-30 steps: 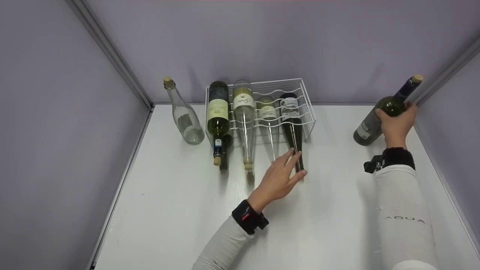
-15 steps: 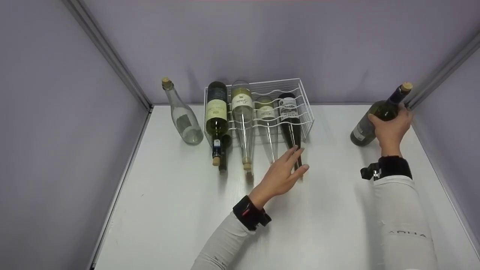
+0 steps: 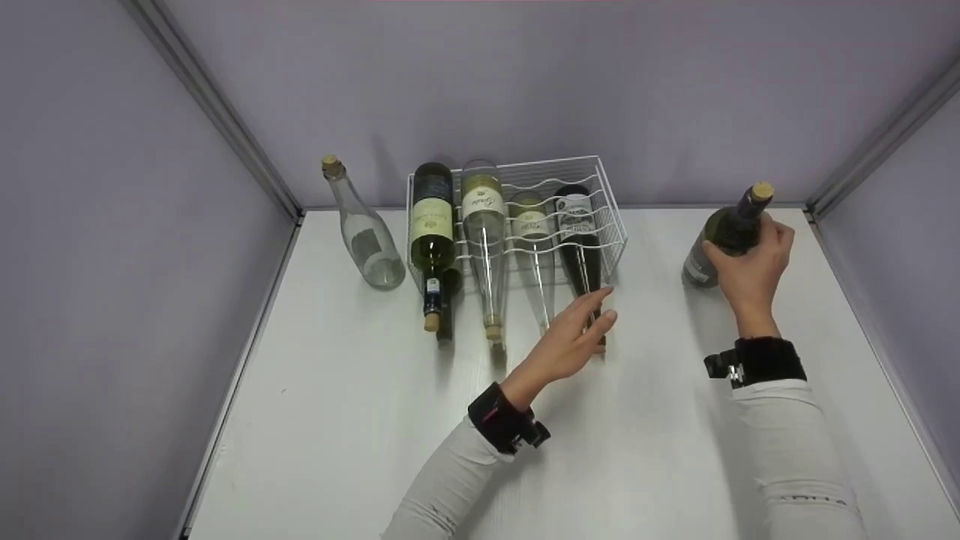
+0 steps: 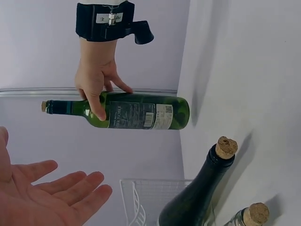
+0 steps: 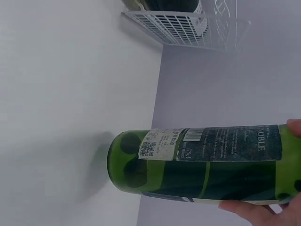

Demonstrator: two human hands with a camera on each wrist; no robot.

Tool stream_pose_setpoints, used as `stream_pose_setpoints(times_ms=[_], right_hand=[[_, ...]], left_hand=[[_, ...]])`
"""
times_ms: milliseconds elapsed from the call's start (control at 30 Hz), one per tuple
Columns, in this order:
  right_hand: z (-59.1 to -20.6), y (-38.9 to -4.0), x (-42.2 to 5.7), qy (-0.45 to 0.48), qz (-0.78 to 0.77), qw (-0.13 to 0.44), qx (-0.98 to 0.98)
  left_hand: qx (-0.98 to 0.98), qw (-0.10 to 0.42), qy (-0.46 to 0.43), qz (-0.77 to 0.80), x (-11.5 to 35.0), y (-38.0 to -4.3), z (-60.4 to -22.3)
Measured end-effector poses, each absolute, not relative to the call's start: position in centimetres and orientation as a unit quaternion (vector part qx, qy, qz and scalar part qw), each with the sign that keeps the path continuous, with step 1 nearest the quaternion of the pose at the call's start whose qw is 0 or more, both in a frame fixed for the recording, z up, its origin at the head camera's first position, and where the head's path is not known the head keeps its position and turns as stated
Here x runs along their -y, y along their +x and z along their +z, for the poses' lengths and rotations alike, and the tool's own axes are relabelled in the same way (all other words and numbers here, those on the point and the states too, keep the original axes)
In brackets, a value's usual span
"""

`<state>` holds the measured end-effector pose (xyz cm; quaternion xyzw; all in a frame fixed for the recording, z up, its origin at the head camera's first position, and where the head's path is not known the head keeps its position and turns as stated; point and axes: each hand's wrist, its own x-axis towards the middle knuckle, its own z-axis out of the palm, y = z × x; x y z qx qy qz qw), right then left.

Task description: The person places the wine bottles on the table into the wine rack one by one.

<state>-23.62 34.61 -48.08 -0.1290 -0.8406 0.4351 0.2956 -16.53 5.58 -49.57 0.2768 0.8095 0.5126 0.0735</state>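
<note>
In the head view my right hand (image 3: 752, 274) grips a corked green wine bottle (image 3: 699, 259) around its shoulder, right of the rack. The left wrist view shows this bottle (image 4: 146, 111) roughly upright, its base close over the white table. Its dark back label (image 5: 230, 143) faces the right wrist camera. My left hand (image 3: 566, 341) is held out with fingers extended and nothing in it. It overlaps the neck of a dark bottle (image 3: 579, 262) lying at the right end of the white wire rack (image 3: 613, 214).
Two clear bottles (image 3: 487, 225) and another green bottle (image 3: 433, 217) lie in the rack, necks toward me. A clear corked bottle (image 3: 371, 244) stands left of the rack. Grey walls (image 3: 675, 112) enclose the table (image 3: 315, 420) at the back and sides.
My right hand has carried the green wine bottle leftward, toward the rack, and the bottle looks more upright. My left hand has shifted slightly, its fingers now closer together.
</note>
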Motion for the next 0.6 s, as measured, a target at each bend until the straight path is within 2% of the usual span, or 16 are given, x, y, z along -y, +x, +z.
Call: stream_pose_setpoints(times_ms=[600], right_hand=[[-50.1,-20.1,-30.6,0.017,0.369,0.355,0.859]], left_hand=[[-0.763,0.083,0.272,0.581,-6.0,-16.9,-48.6]])
